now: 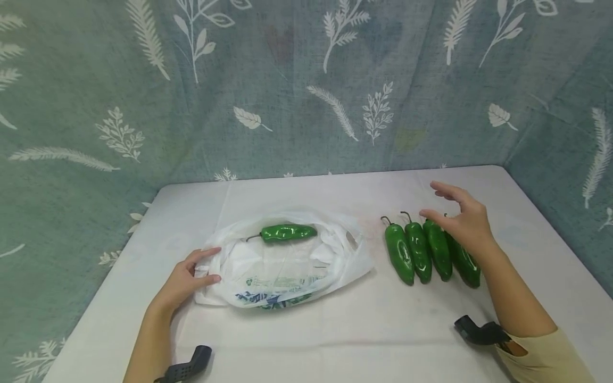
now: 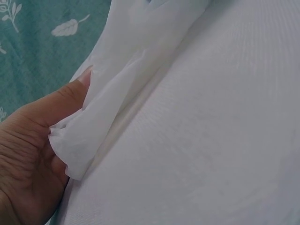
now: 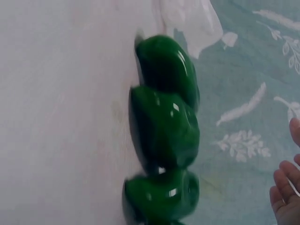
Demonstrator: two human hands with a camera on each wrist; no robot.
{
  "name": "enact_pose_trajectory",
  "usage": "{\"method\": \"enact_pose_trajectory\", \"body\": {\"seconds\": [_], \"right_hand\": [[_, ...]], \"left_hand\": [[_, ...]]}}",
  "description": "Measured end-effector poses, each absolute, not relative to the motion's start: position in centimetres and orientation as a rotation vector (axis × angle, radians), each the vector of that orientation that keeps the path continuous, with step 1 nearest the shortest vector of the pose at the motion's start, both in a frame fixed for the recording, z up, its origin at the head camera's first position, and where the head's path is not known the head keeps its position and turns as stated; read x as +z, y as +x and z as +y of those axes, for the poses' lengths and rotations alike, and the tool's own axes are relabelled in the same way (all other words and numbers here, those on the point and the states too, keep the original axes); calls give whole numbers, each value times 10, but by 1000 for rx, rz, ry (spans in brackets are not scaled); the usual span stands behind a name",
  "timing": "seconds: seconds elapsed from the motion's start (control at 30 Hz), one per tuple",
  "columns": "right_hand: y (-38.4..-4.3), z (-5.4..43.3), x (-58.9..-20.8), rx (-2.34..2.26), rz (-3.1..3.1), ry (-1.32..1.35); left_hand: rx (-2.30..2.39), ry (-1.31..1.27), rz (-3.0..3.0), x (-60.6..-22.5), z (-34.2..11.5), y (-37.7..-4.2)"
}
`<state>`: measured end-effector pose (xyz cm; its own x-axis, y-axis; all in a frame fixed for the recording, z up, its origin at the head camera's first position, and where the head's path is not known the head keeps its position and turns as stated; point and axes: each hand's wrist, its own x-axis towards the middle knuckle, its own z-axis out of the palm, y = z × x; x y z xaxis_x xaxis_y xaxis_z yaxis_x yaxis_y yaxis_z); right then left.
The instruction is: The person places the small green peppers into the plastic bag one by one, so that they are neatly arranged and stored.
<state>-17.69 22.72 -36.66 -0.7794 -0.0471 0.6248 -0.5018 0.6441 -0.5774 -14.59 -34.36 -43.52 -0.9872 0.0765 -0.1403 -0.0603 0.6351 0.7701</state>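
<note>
A white plastic bag with green and blue print lies with its mouth spread wide. Inside it, near the far side, rests one glossy green chili pepper, its stem pointing left. My left hand holds the bag's left edge, the thumb over the thin plastic and the other fingers partly hidden by it. Several more green chili peppers lie side by side to the right of the bag, stems away from me. Over the rightmost pepper hovers my right hand, thumb and fingers spread apart with nothing between them.
A white cloth covers the table. Behind it and along both sides hangs a blue-green curtain with white leaf patterns. Black wrist camera mounts sit on both forearms.
</note>
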Motion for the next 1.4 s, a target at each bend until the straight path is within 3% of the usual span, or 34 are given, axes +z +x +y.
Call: {"method": "enact_pose_trajectory", "body": {"seconds": [0.87, 1.4], "right_hand": [[-153, 303, -376, 1134, -2256, 70], [-150, 332, -381, 1281, -2163, 111]], "left_hand": [[1308, 18, 2683, -437, -341, -146], [1280, 7, 2691, -437, -343, -145]]}}
